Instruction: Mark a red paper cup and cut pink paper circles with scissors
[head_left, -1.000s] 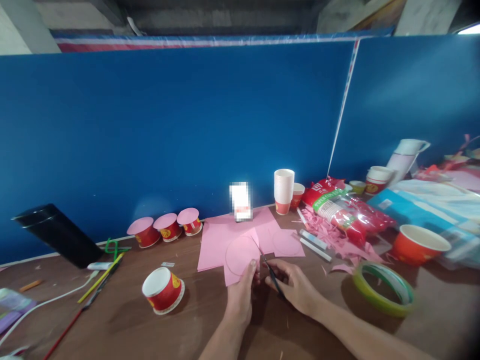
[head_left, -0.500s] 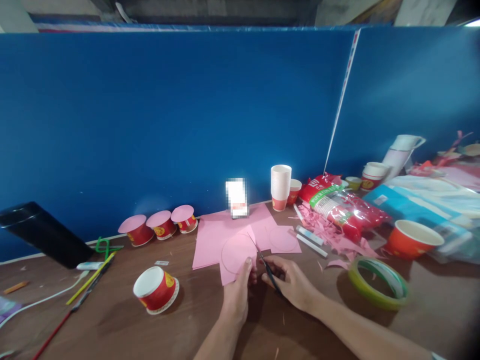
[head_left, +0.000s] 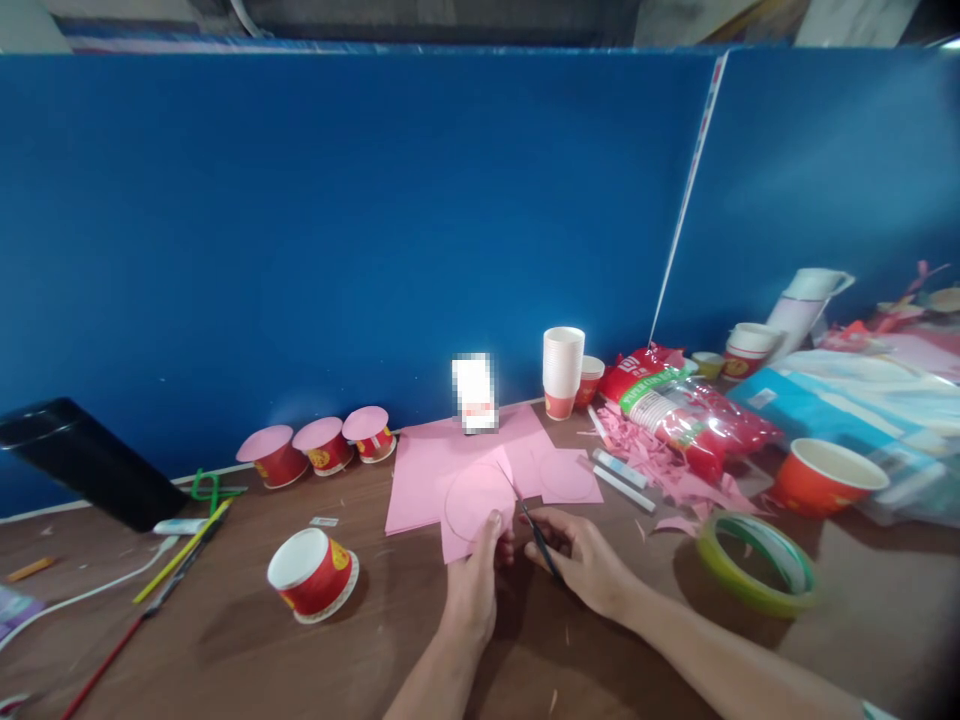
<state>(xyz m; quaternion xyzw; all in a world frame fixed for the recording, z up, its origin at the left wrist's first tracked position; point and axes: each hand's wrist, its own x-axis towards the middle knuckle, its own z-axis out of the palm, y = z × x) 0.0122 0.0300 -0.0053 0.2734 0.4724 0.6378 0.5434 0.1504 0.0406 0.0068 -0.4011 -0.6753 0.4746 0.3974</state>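
Observation:
My left hand [head_left: 472,585] pinches the near edge of a pink paper piece [head_left: 476,505] with a circle drawn on it. My right hand [head_left: 585,562] grips small black scissors [head_left: 534,530], their blades at the paper's right edge along the circle line. Both hands rest low over the brown table [head_left: 225,650]. More pink sheets [head_left: 427,470] lie flat just behind the held piece.
A red paper cup [head_left: 311,575] lies on its side at my left. Three pink-capped cups [head_left: 322,448] line the blue partition. A cup stack [head_left: 562,372], red bag [head_left: 675,410], pink scraps, glue sticks, a green tape roll [head_left: 754,565] and an orange bowl [head_left: 821,478] sit right.
Between a second ago and now the view has shifted slightly. My hands and the scissors stay on the pink paper in nearly the same hold.

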